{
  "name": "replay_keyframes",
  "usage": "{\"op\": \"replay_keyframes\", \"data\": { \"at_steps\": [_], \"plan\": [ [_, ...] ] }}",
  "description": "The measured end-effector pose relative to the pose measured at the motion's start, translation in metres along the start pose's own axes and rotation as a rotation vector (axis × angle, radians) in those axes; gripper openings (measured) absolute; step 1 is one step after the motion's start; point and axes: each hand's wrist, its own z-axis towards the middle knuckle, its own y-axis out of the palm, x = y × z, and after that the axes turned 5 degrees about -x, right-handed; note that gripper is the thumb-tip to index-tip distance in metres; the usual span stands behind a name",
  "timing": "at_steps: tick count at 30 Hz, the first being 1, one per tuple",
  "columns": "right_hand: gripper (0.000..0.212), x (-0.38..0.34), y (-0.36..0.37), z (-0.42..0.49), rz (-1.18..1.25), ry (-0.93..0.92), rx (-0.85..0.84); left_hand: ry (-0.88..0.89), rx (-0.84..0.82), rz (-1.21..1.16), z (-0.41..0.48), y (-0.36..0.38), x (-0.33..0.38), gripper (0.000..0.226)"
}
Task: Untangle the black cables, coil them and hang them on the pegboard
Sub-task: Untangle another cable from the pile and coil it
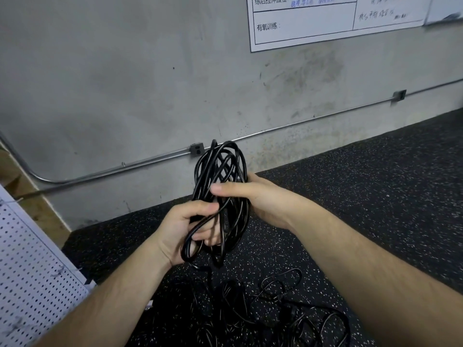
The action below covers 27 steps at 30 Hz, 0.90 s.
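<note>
A coil of black cable [220,166] stands upright in front of me, held by both hands. My left hand [180,229] grips the lower part of the coil, with a loop of cable wrapped over its fingers. My right hand [253,196] holds the coil's right side, thumb laid across the front strands. A tail hangs from the coil down to a tangle of black cables [288,309] on the floor. The white pegboard [32,271] leans at the left edge.
The floor is black speckled rubber matting [375,184]. A grey concrete wall [125,83] behind carries a metal conduit [112,170] with outlet boxes and a white printed chart [313,21]. Wooden framing [37,204] shows behind the pegboard.
</note>
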Motion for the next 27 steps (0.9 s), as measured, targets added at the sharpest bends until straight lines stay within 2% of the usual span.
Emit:
{"op": "replay_keyframes", "data": {
  "at_steps": [1,3,7,11,16,18,19,20,22,24,27],
  "plan": [
    [0.027,-0.001,0.0,-0.001,-0.013,-0.02,-0.001,-0.008,0.002,0.014,-0.001,0.001,0.0,0.044],
    [0.032,0.0,-0.002,-0.001,0.003,-0.021,-0.02,-0.013,0.022,0.007,-0.002,0.001,-0.001,0.043],
    [0.062,0.009,-0.007,0.009,0.106,0.014,0.043,-0.011,0.099,0.095,0.001,-0.002,-0.006,0.05],
    [0.059,0.008,-0.009,0.01,0.094,-0.02,0.08,0.001,0.148,0.153,0.002,0.0,-0.009,0.049],
    [0.059,0.005,-0.013,0.006,0.07,-0.039,-0.02,0.025,0.262,0.122,0.004,0.002,-0.013,0.04],
    [0.055,0.007,-0.011,0.009,0.025,-0.045,0.044,0.007,0.302,0.105,0.004,-0.002,-0.012,0.042],
    [0.05,0.007,-0.009,0.01,-0.027,-0.046,0.098,0.014,0.317,0.111,0.005,-0.002,-0.011,0.034],
    [0.045,0.007,-0.005,0.011,-0.088,-0.051,0.162,0.031,0.345,0.123,0.007,-0.002,-0.011,0.026],
    [0.04,0.006,0.0,0.014,-0.211,-0.056,0.326,0.067,0.437,0.167,0.011,0.001,-0.012,0.025],
    [0.044,0.006,0.003,0.017,-0.331,-0.061,0.472,0.094,0.547,0.262,0.016,0.006,-0.013,0.022],
    [0.05,0.01,0.002,0.02,-0.481,-0.072,0.591,0.1,0.612,0.482,0.017,0.014,-0.013,0.012]
  ]
}}
